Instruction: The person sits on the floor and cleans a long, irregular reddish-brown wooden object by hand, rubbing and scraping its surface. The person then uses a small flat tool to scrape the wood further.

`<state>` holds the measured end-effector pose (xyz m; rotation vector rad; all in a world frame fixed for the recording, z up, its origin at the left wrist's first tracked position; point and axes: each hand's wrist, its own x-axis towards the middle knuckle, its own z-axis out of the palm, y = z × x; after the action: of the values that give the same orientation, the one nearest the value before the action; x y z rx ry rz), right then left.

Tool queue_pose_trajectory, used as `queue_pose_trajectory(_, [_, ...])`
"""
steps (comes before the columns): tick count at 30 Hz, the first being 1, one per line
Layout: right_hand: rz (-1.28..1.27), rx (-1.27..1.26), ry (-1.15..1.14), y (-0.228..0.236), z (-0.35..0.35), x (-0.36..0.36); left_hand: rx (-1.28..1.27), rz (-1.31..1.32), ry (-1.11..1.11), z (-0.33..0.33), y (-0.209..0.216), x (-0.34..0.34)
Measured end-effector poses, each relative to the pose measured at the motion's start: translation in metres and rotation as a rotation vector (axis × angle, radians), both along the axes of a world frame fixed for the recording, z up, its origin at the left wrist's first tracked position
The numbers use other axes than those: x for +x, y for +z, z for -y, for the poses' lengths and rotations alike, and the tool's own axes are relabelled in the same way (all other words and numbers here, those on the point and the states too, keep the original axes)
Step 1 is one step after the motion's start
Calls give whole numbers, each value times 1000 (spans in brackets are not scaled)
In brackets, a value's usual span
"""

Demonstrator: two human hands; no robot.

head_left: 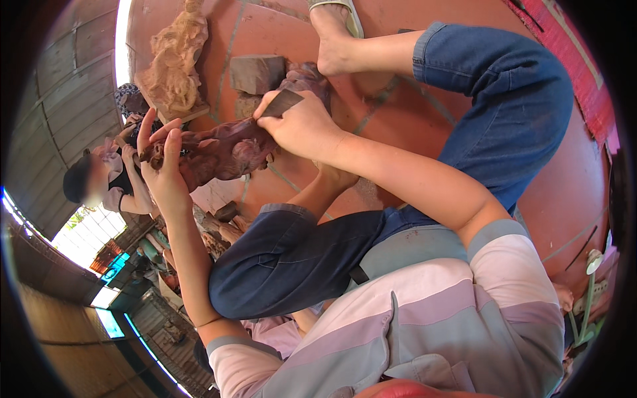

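A reddish-brown wood carving (pixel 232 151) with knobbly relief lies aslant in front of me, above my bent legs. My left hand (pixel 164 166) grips its left end, some fingers stretched up past the wood and partly hidden by it. Between the thumb and fingers of my right hand (pixel 302 131) is a folded dark piece of sandpaper (pixel 282 103). The right fingertips rest against the carving's upper right part. Just beyond that hand, more dark reddish carved wood (pixel 308 78) shows; whether it joins the carving I cannot tell.
A grey block (pixel 257 73) sits on the red tiled floor (pixel 279 30) beyond the carving. Farther left stands a lighter carved wooden piece (pixel 176 56). Another person in a dark cap (pixel 78 179) works at the left. Wood pieces (pixel 225 229) lie beside my knee.
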<state>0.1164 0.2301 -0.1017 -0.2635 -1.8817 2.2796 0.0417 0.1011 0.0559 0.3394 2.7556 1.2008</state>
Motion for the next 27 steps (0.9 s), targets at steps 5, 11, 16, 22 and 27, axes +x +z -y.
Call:
queue_pose_trajectory(5, [14,-219,55,2,0,8,65,44,10,-2,1,2])
queue_pose_trajectory(11, [229,-367,221,-2,-70,-1,22,-29,-14,-5,2,6])
queue_pose_trajectory(16, [173,-420,301,1,-74,4,17,-73,16,-5,2,6])
queue_pose_trajectory(22, [-8,-33,56,-8,-23,3,-27,-51,3,-8,4,6])
queue_pose_trajectory(27, [-14,-21,57,16,-7,11,-7,-35,47,-10,4,8])
